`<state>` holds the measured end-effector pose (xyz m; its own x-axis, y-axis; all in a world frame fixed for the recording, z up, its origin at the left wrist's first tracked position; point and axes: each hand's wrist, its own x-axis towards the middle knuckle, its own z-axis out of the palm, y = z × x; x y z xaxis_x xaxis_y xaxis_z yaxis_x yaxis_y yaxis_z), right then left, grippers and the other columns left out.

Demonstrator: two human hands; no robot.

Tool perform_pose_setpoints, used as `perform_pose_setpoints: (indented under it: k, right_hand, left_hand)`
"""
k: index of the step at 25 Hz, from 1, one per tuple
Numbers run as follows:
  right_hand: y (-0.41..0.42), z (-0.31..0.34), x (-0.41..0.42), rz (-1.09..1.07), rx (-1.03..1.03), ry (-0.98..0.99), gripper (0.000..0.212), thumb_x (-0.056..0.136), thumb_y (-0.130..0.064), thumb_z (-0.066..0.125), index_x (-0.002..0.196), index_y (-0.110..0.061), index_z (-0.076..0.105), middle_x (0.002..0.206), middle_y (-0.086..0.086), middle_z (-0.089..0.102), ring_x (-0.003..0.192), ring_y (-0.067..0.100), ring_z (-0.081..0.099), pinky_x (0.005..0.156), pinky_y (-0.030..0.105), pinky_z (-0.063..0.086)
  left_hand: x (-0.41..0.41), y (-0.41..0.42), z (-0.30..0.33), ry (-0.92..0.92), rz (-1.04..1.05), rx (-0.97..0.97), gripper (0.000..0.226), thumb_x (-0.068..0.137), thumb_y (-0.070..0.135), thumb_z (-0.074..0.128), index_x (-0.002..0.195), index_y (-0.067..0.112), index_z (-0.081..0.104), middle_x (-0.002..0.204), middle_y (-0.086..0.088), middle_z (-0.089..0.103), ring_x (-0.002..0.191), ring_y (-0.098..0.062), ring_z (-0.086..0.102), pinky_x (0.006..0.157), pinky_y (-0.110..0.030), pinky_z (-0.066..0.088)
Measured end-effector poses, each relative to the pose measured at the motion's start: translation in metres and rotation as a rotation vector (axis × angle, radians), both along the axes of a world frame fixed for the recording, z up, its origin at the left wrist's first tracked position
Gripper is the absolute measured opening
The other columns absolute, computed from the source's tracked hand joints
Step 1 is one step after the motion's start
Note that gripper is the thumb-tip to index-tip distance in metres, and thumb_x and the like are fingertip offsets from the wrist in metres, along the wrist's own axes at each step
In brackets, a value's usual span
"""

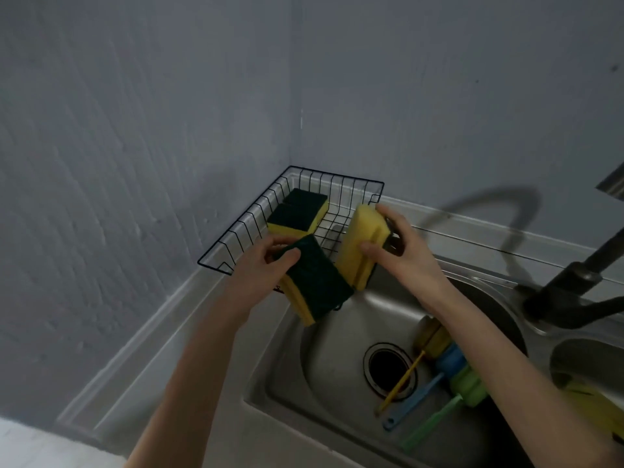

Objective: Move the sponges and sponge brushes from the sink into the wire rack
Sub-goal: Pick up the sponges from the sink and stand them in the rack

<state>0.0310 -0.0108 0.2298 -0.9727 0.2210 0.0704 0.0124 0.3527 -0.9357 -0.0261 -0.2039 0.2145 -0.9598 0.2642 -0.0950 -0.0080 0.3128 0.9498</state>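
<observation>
A: status?

B: both hands loaded. My left hand (266, 261) is closed round a sponge (314, 282), green scrub side up, yellow foam on the low edge. It's tilted, held over the near edge of the wire rack (236, 228) and the sink (337, 332) rim.

A: right?

B: my right hand (401, 248) grips a 2nd sponge (361, 244), yellow face toward cam, stood on end, thumb on front, fingers wrapped behind. It's at the rack's right corner, lower end over the sink edge.

A: the two touching?

B: look just beside each other, can't tell if contact.

A: rack contents?

B: two green/yellow sponges (299, 214) lying flat, scrub side up, side by side at the far end. Rack sits in the wall corner on the counter, left of the sink.

A: still in the sink?

B: 3 sponge brushes right of the drain (390, 369): yellow one (432, 337), blue one (450, 361), green one (469, 383). Heads partly under my right forearm, handles pointing toward me. Black faucet (574, 285) on the right.
</observation>
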Motion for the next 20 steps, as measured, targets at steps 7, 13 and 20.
perform_pose_setpoints:
  k: [7, 13, 20]
  right_hand:
    - [-0.038, 0.017, -0.078, -0.071, 0.077, 0.038, 0.071, 0.080, -0.026, 0.066, 0.139, -0.019, 0.027, 0.131, -0.002, 0.043, 0.113, 0.012, 0.045, 0.090, 0.030, 0.047]
    - [-0.062, -0.018, -0.148, 0.079, 0.400, -0.076, 0.069, 0.079, -0.030, 0.067, 0.136, -0.013, 0.033, 0.136, 0.010, 0.046, 0.120, 0.023, 0.048, 0.086, 0.023, 0.040]
    - [-0.088, -0.062, -0.184, 0.243, 0.756, -0.167, 0.072, 0.079, -0.027, 0.066, 0.139, -0.011, 0.029, 0.137, 0.015, 0.043, 0.124, 0.033, 0.042, 0.104, 0.047, 0.040]
  left_hand:
    - [-0.048, -0.040, -0.002, 0.015, -0.006, 0.033, 0.022, 0.091, 0.026, 0.048, 0.111, 0.019, 0.054, 0.108, -0.001, 0.058, 0.089, -0.008, 0.053, 0.068, -0.015, 0.039]
    - [-0.076, -0.065, -0.020, 0.008, 0.090, 0.017, 0.014, 0.089, 0.023, 0.051, 0.102, 0.026, 0.049, 0.099, 0.005, 0.052, 0.087, -0.009, 0.052, 0.063, -0.016, 0.040]
    - [-0.093, -0.070, -0.039, -0.064, 0.112, 0.055, 0.014, 0.089, 0.021, 0.051, 0.101, 0.025, 0.046, 0.105, 0.000, 0.052, 0.088, -0.010, 0.051, 0.064, -0.015, 0.040]
